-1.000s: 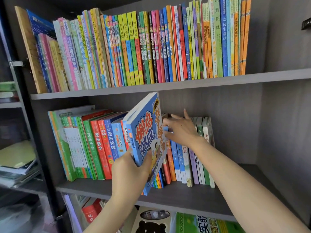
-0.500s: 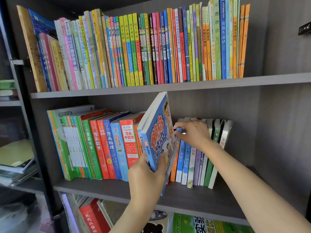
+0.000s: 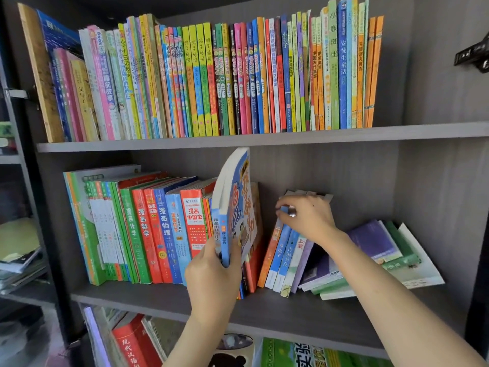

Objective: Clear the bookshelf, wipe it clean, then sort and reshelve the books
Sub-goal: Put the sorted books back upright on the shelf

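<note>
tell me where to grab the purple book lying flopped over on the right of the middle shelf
Probably its spine edge, which faces out. The purple book lies cover-up on top of the toppled books, so come from the front right, thumb on the cover and fingers under the spine, clear of the right hand.

The bookshelf [image 3: 330, 176] is grey wood-grain board, back panel and right side wall alike, under soft, even light. A black metal fitting [image 3: 472, 55] sits high on that side wall. To the left, past a dark upright [image 3: 50, 234], a neighbouring shelf [image 3: 26, 294] carries flat stacks of paper [image 3: 18, 245]. The floor [image 3: 29, 340] below is dim and blurred.
</note>
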Available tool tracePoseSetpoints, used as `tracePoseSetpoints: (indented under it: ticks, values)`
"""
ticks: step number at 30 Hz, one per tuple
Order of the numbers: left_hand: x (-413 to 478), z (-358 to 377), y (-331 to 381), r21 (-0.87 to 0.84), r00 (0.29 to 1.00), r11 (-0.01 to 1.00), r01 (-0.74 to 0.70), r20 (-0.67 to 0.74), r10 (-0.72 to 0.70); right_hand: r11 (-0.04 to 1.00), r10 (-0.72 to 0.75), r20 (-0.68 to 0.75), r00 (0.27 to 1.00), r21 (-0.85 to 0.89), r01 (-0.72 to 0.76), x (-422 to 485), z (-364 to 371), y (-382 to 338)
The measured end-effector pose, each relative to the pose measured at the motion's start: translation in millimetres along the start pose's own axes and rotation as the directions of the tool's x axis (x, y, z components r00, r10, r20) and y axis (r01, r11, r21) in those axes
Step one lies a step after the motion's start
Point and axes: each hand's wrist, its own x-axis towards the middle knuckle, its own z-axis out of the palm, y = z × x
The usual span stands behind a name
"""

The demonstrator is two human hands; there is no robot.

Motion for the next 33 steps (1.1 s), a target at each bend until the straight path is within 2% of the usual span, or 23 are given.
tracePoseSetpoints:
  ticks: [6,11,14,17,20,23,26,27,28,30,32,33]
  values:
    - [-12,9,-8,-0.021,0.998,0.998,-0.052,-0.020,0.051,1.000,0.013,0.002,1.000,-0.003,-0.013,-4,-2,3]
    - [-9,34,0,-0.080,0.993,0.991,-0.111,0.031,0.114,1.000,0.030,-0.029,0.999,0.005,-0.030,-9,-6,4]
    - [-3,51,1,-0.098,0.996,0.995,-0.032,0.086,0.040,1.000,0.023,-0.041,0.999,-0.016,-0.024,-12,-10,4]
    - [0,65,-1,-0.045,0.974,0.992,0.121,0.201,-0.110,0.999,0.031,-0.036,0.999,-0.026,-0.032,-15,-14,5]
    - [0,76,-2,0.064,0.889,0.955,0.291,0.352,-0.294,0.998,0.053,-0.009,0.999,-0.038,-0.053,-16,-14,6]
    - [5,82,5,0.248,0.814,0.918,0.309,0.431,-0.391,0.997,0.057,0.006,0.998,-0.046,-0.057,-14,-12,6]
    - [16,86,16,0.419,0.739,0.902,0.101,0.575,-0.350,0.997,0.069,0.015,0.997,-0.039,-0.069,-11,-12,4]
    - [19,84,19,0.458,0.667,0.889,-0.009,0.665,-0.335,0.996,0.077,0.018,0.997,-0.036,-0.076,-10,-11,3]
    - [21,83,20,0.477,0.567,0.868,-0.141,0.757,-0.324,0.996,0.080,0.019,0.997,-0.038,-0.080,-9,-12,2]
    - [24,79,19,0.451,0.398,0.838,-0.308,0.861,-0.317,0.996,0.081,0.020,0.996,-0.042,-0.081,-7,-11,-1]
    - [23,77,16,0.463,0.354,0.824,-0.326,0.868,-0.347,0.996,0.079,0.030,0.996,-0.034,-0.078,-5,-9,-3]
    - [23,74,15,0.469,0.377,0.836,-0.284,0.856,-0.353,0.997,0.076,0.037,0.996,-0.026,-0.075,-3,-8,-4]
